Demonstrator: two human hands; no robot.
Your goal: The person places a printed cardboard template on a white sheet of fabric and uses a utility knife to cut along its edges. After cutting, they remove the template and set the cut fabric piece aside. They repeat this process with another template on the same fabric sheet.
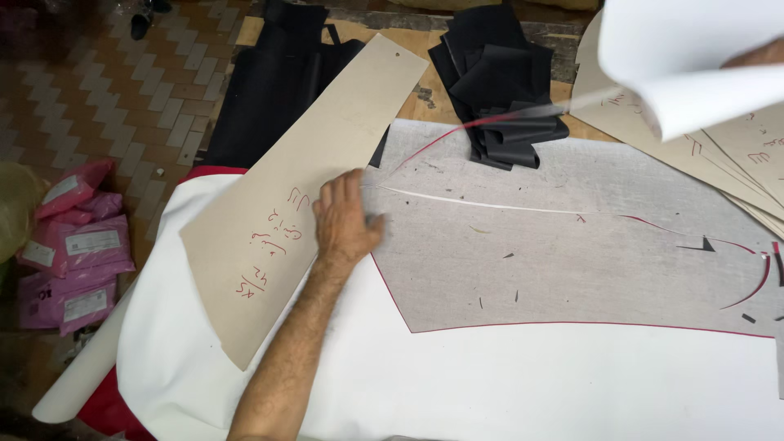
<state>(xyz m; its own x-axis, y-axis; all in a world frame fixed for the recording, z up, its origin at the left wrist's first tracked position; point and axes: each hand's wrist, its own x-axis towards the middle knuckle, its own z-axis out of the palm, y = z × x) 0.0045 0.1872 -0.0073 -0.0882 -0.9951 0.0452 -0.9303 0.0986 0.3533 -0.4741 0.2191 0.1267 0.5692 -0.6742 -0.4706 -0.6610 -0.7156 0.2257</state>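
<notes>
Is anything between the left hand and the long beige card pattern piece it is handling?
Nothing visible. The left hand rests flat against the right edge of the long beige card pattern piece, which lies on white fabric beside a grey cut panel.

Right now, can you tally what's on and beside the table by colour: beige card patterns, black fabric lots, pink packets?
Beige card pattern under the left hand: 1
Beige card patterns stacked at the right edge: at least 3, overlapping
Black fabric lots: 2, a folded pile and a flat piece
Pink packets on the floor: about 4
Total: about 10
</notes>
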